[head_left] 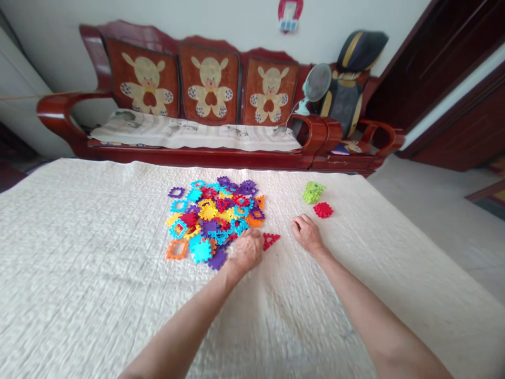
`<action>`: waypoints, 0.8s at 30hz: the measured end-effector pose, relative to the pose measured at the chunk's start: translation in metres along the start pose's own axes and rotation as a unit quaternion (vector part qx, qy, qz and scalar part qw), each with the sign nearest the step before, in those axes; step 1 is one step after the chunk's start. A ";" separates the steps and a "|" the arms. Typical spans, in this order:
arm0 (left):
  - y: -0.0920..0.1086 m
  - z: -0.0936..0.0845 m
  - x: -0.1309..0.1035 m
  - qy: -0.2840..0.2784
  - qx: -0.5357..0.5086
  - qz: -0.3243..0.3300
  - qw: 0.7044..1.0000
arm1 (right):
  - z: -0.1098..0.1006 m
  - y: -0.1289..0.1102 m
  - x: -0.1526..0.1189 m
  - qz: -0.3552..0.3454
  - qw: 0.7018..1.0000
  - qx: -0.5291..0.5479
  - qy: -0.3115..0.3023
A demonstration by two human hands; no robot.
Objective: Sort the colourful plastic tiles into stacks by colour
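Observation:
A heap of flat toothed plastic pieces in purple, blue, yellow, red and orange (208, 211) lies on the white quilted cover (98, 295). At the heap's lower right edge is my left hand (248, 249), fingers curled down; what they hold, if anything, is hidden. A red triangular piece (271, 241) lies just right of its fingertips. My right hand (306, 232) rests closed on the cover, its fingers bent inward and their contents too small to make out. Beyond it sit a green stack of pieces (313, 192) and a red stack (323, 210), close together.
Behind the covered table stands a red wooden sofa (197, 156) with three bear cushions (211, 84). A small fan (316, 83) and a wooden armchair (389, 138) are at the back right.

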State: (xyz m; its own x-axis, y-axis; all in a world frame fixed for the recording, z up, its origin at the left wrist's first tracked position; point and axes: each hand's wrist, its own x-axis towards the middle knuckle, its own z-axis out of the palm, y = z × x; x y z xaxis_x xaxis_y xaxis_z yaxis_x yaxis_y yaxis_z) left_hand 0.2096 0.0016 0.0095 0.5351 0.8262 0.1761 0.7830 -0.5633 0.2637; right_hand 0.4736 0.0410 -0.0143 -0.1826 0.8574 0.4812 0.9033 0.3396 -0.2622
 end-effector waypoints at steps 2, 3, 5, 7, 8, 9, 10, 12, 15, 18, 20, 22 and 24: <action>0.002 0.001 0.008 -0.002 -0.002 -0.019 1.000 | -0.001 -0.001 0.000 0.000 1.000 0.001 -0.002; 0.003 0.002 0.009 0.002 -0.003 -0.025 1.000 | -0.002 -0.002 0.001 0.001 1.000 0.002 -0.004; 0.002 0.005 0.004 0.016 -0.009 -0.028 0.999 | -0.004 -0.003 0.001 0.005 1.000 0.006 -0.009; 0.001 0.008 -0.006 0.035 -0.023 -0.009 0.999 | -0.006 -0.005 0.002 0.010 1.000 0.010 -0.014; 0.000 0.008 -0.010 0.046 -0.033 0.003 0.998 | -0.007 -0.006 0.002 0.013 1.000 0.012 -0.016; -0.001 0.008 -0.014 0.054 -0.042 0.011 0.998 | -0.007 -0.006 0.003 0.014 1.000 0.013 -0.017; -0.001 0.008 -0.015 0.057 -0.049 0.013 0.997 | -0.008 -0.007 0.003 0.015 1.000 0.013 -0.017; -0.002 0.006 -0.013 0.052 -0.052 0.002 0.997 | -0.008 -0.007 0.004 0.015 1.000 0.018 -0.017; -0.002 0.001 -0.002 0.045 -0.042 -0.008 0.998 | -0.009 -0.007 0.004 0.015 0.999 0.031 -0.010; -0.002 0.001 0.008 0.060 -0.031 -0.016 0.998 | -0.008 -0.005 0.005 0.015 0.999 0.051 -0.006; -0.003 0.005 0.012 0.073 -0.026 -0.026 0.997 | -0.008 -0.004 0.004 0.016 0.998 0.067 -0.002; -0.004 0.010 0.014 0.089 -0.027 -0.037 0.995 | -0.008 0.000 0.003 0.022 0.996 0.085 0.002; -0.005 0.015 0.015 0.105 -0.024 -0.046 0.993 | -0.008 0.004 0.002 0.029 0.994 0.103 0.005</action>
State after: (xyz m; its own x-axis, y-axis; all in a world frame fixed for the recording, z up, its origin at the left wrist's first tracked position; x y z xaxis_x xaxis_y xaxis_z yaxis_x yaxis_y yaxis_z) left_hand 0.2184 0.0163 -0.0034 0.3796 0.8600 0.3410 0.8068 -0.4881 0.3329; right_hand 0.4801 0.0409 -0.0078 -0.1285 0.8739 0.4689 0.8136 0.3632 -0.4541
